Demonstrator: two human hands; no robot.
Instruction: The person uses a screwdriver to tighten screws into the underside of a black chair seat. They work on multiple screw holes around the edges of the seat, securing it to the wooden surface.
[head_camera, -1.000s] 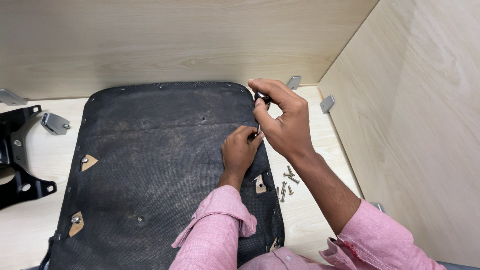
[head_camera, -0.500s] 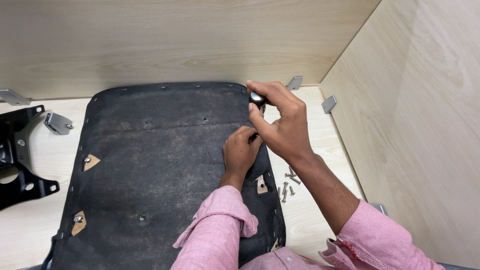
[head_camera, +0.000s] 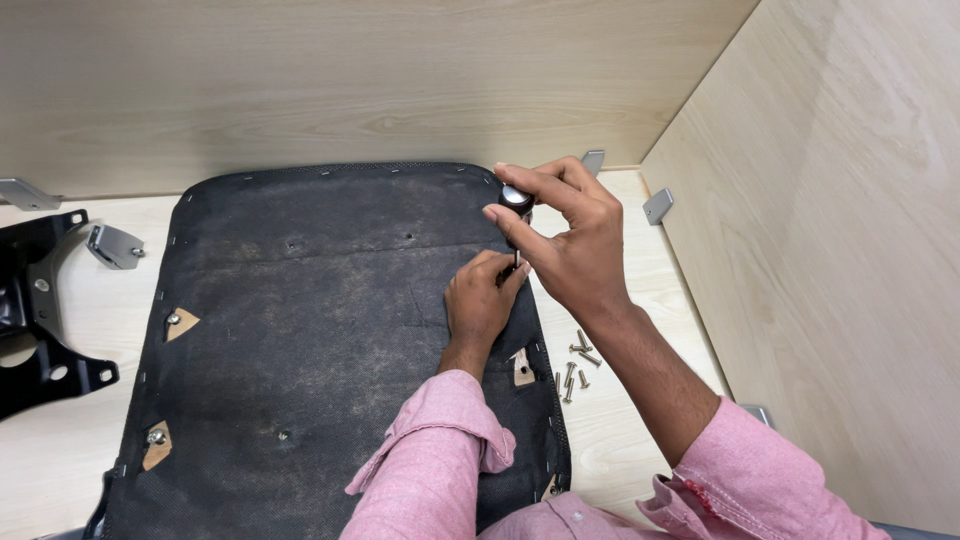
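Pale wood walls stand at the back and on the right side, and a pale wood tabletop (head_camera: 640, 440) lies below them. On the tabletop a big black seat pad (head_camera: 320, 340) is laid with its underside up, and small metal staples can be seen along its edge. A screwdriver (head_camera: 516, 215) with a dark, shiny round top is held upright near the right edge of the seat pad. It is grasped by the right hand (head_camera: 570, 250), whose grip is closed around the handle with the fingers curled over the top. The left hand (head_camera: 482, 300) is set just below it on the black cloth, with its fingertips pinched close to the tip of the tool; whether a screw is held there cannot be told, because the tip is hidden. A small heap of silver screws (head_camera: 575, 362) lies loose on the tabletop just beside the seat pad, near the right wrist. A black metal bracket (head_camera: 35, 320) lies at the far left, and a small grey metal piece (head_camera: 112, 246) lies near it. It looks as if a screw is being turned at the right side of the seat pad. For the next move, the tool would have to be kept straight and pressed down while it is turned.
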